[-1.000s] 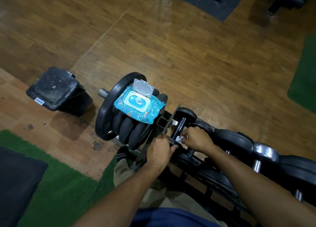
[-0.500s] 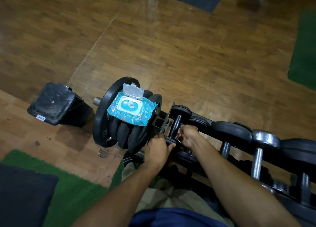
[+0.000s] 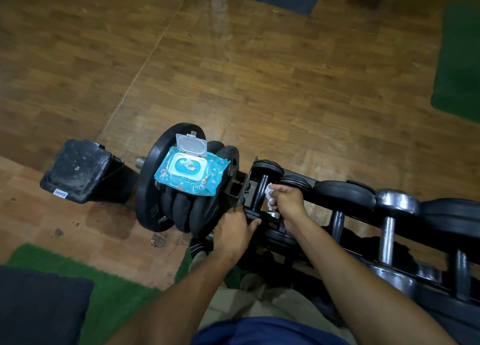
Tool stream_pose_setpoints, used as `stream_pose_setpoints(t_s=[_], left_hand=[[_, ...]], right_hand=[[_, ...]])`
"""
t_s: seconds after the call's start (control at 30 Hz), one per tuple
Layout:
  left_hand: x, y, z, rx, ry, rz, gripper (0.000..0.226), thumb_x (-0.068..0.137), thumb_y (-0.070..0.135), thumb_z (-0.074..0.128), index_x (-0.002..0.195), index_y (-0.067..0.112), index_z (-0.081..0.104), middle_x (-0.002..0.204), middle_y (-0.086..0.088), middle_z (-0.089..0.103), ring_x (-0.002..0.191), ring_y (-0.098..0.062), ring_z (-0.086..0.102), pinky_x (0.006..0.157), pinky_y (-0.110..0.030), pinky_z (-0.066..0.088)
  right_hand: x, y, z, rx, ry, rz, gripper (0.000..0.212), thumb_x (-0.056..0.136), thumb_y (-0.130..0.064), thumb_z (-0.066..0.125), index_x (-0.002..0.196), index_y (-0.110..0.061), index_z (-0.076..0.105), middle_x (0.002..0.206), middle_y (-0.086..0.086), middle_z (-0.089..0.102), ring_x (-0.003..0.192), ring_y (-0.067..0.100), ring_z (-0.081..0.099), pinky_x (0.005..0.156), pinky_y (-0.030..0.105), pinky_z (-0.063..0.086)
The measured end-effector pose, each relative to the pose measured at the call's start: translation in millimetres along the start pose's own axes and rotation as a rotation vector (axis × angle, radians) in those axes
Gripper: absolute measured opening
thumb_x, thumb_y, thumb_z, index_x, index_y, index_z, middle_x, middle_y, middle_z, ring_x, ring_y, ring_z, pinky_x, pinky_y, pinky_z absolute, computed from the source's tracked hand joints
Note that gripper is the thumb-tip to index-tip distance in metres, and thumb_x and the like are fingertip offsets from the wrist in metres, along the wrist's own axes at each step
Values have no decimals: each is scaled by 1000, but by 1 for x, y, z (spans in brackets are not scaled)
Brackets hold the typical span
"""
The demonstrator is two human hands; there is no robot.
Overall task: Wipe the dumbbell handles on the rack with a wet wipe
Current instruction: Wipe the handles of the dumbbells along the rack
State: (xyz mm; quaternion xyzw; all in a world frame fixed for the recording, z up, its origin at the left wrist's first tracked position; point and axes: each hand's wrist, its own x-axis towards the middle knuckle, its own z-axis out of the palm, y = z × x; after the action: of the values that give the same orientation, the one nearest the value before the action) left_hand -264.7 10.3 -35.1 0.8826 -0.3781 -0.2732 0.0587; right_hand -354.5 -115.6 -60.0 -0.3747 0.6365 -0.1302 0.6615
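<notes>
Right hand (image 3: 287, 201): held just right of the first dumbbell's handle; a crumpled white wet wipe (image 3: 270, 190) is pinched in the curled fingers (image 3: 275, 192), close beside the handle; contact between wipe and handle cannot be told.
Left hand (image 3: 235, 230): laid on the near end of the same dumbbell, fingers curled over its near black head, thumb side toward the rack frame.
First dumbbell (image 3: 260, 192): black, set at the left end of the rack's top row, its dark handle pointing away from the viewer, far head against the far rail.
Dumbbell rack (image 3: 345, 230): a black frame running from centre to the lower right edge; a row of dumbbells is carried on it, black-headed ones nearer the hands, chrome-headed ones (image 3: 396, 204) farther right.
Wet wipe pack (image 3: 191, 174): blue, with a white flip lid standing open and a wipe tip showing in the opening; it is rested on top of the weight plates.
Weight plates (image 3: 179, 209): black discs stacked on edge on a horizontal peg, just left of the rack's end.
Black bin (image 3: 78, 170): stood on the wooden floor, left of the plates, apart from them.
Floor (image 3: 259, 84): brown wood boards; green turf mats (image 3: 109, 287) are seen at lower left and at the right edge.
</notes>
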Motion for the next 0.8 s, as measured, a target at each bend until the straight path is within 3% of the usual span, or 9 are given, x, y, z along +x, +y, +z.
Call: stream_pose_setpoints(t_s=[0.1, 0.17, 0.3, 0.4, 0.5, 0.67, 0.77, 0.8], left_hand=[[-2, 0, 0, -24, -27, -10, 50, 92, 56, 65, 120, 15, 62, 117, -9, 68, 108, -33, 67, 84, -38, 52], [-4, -2, 1, -109, -53, -30, 50, 92, 54, 66, 122, 15, 61, 118, -10, 69, 110, -34, 66, 86, -40, 54], [-17, -5, 7, -278, -13, -16, 52, 91, 44, 71, 129, 10, 61, 131, -14, 66, 124, -32, 60, 101, -38, 48], [-41, 0, 11, -251, -3, 98, 70, 95, 41, 67, 151, 5, 45, 158, -12, 42, 146, -25, 38, 120, -33, 31], [-61, 8, 22, -194, -4, 255, 69, 98, 42, 63, 155, 10, 41, 162, -5, 35, 149, -21, 32, 122, -32, 28], [-71, 21, 42, -193, -148, 247, 74, 100, 46, 58, 160, 13, 32, 166, -2, 27, 151, -18, 27, 121, -30, 28], [-72, 22, 48, -184, -154, 234, 75, 100, 45, 59, 160, 13, 30, 168, -2, 23, 152, -19, 26, 121, -30, 26], [-72, 22, 48, -181, -155, 235, 75, 100, 44, 59, 160, 13, 30, 168, -2, 22, 152, -19, 26, 122, -30, 27]], right_hand=[[0, 7, -13, -297, -72, -44, 13, 88, -10, 69, 79, -14, 77, 78, 3, 73, 67, 19, 66, 59, 34, 59], [-7, 10, -21, -495, -110, -127, 9, 82, -14, 74, 75, -18, 74, 75, -5, 74, 73, 16, 69, 69, 35, 59], [-22, 5, -39, -602, -125, -336, 11, 82, -15, 74, 87, -22, 68, 84, -9, 69, 79, 8, 64, 64, 23, 47], [-25, 0, -56, -656, -129, -411, 22, 84, -9, 70, 98, -27, 68, 91, -14, 67, 83, 1, 61, 71, 19, 48], [-28, -4, -69, -692, -159, -430, 33, 83, -3, 67, 103, -29, 71, 95, -15, 70, 87, 1, 63, 75, 18, 49], [-31, 1, -80, -912, -321, -471, 15, 89, -13, 68, 97, -20, 79, 99, -7, 73, 92, 6, 66, 78, 24, 51], [-27, 10, -81, -1130, -469, -557, 25, 90, -3, 63, 102, -16, 81, 112, -3, 71, 105, 7, 62, 86, 9, 46], [-24, 11, -81, -1214, -497, -587, 27, 89, -4, 63, 105, -18, 80, 115, -3, 69, 109, 10, 61, 88, 10, 44]])
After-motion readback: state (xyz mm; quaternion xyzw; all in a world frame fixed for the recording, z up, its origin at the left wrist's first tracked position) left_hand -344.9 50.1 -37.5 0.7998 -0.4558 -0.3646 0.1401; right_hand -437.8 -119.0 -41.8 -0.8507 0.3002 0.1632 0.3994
